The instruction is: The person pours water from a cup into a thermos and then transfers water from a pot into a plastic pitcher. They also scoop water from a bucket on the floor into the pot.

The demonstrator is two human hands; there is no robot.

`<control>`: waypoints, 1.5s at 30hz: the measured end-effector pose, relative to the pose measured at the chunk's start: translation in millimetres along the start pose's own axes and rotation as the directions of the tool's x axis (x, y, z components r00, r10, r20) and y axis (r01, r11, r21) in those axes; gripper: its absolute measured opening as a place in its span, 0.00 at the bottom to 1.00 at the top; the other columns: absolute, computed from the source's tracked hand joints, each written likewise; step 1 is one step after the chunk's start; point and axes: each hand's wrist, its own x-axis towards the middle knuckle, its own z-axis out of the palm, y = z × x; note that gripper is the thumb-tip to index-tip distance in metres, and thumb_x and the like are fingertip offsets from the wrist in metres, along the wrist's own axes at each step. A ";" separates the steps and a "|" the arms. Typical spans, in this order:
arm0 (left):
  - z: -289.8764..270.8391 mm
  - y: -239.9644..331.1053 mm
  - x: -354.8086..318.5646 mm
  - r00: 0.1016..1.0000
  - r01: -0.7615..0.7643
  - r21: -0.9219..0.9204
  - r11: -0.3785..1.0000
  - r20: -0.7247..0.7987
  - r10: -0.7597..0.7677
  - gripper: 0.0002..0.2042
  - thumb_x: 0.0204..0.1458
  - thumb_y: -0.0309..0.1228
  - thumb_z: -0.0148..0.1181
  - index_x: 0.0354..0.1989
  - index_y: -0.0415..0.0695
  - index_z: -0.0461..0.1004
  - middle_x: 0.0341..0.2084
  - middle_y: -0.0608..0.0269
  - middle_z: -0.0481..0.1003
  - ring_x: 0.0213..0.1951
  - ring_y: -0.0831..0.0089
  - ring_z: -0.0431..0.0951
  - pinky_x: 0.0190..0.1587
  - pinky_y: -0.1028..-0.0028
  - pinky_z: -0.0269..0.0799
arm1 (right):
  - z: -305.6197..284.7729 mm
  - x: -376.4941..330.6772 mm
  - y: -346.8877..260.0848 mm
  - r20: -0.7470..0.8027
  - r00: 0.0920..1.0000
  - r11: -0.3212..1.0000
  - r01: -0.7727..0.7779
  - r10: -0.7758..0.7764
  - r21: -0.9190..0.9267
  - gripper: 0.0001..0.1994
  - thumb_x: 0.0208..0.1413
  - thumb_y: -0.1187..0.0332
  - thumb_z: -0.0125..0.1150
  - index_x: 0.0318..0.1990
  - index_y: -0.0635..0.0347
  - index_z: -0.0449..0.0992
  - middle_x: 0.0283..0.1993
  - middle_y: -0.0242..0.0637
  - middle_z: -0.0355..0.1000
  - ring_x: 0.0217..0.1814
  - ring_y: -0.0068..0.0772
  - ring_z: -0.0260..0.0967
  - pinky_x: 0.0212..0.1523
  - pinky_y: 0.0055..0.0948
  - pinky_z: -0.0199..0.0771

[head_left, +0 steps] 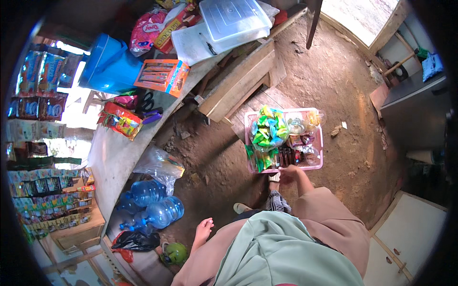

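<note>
A pink plastic basket (pixel 320 143) is in front of me, filled with snacks. My right hand (pixel 288 172) is closed on its near rim, the fingertips partly hidden there. At the basket's left lies a bag of green, blue and yellow packets (pixel 268 129). Dark brown packets (pixel 287 156) stand in a row near my right hand, and clear bags (pixel 296 123) fill the far right part. My left hand (pixel 204 228) hangs low at my left side, with nothing visible in it and its fingers loosely bent, apart from the basket.
A wooden bench (pixel 236 88) adjoins the long counter (pixel 114 148) on my left. The counter bears a blue container (pixel 105 66), an orange snack box (pixel 164 76) and a lidded clear box (pixel 234 19). Large blue water bottles (pixel 162 212) and a green helmet-like object (pixel 175 252) lie below.
</note>
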 end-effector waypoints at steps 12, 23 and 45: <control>14.8 -29.8 9.2 0.995 -0.041 -0.069 0.997 -0.091 0.035 0.14 0.52 0.36 0.50 0.45 0.43 0.70 0.32 0.66 0.73 0.33 0.79 0.72 0.30 0.78 0.68 | -76.0 -145.4 -410.2 -0.463 0.383 0.221 0.904 -0.799 0.366 0.47 0.39 0.38 0.57 0.60 0.57 0.42 0.57 0.49 0.49 0.54 0.44 0.57 0.41 0.46 0.69; 54.2 -235.4 17.6 0.980 0.049 -0.390 0.920 -0.158 -0.119 0.17 0.48 0.40 0.56 0.42 0.41 0.72 0.31 0.63 0.75 0.34 0.74 0.74 0.37 0.76 0.68 | -92.7 -140.2 -476.8 -0.551 0.521 0.428 0.853 -0.652 0.300 0.41 0.41 0.55 0.60 0.61 0.55 0.45 0.65 0.47 0.39 0.65 0.55 0.39 0.51 0.57 0.58; 29.3 -132.6 5.5 0.969 -0.108 -0.422 0.900 -0.246 0.000 0.12 0.50 0.34 0.53 0.39 0.39 0.73 0.25 0.66 0.73 0.28 0.81 0.72 0.29 0.79 0.68 | -65.9 -205.7 -390.4 -0.652 0.219 -0.091 0.909 -0.726 0.407 0.19 0.43 0.61 0.60 0.42 0.56 0.66 0.42 0.37 0.64 0.38 0.36 0.64 0.34 0.39 0.70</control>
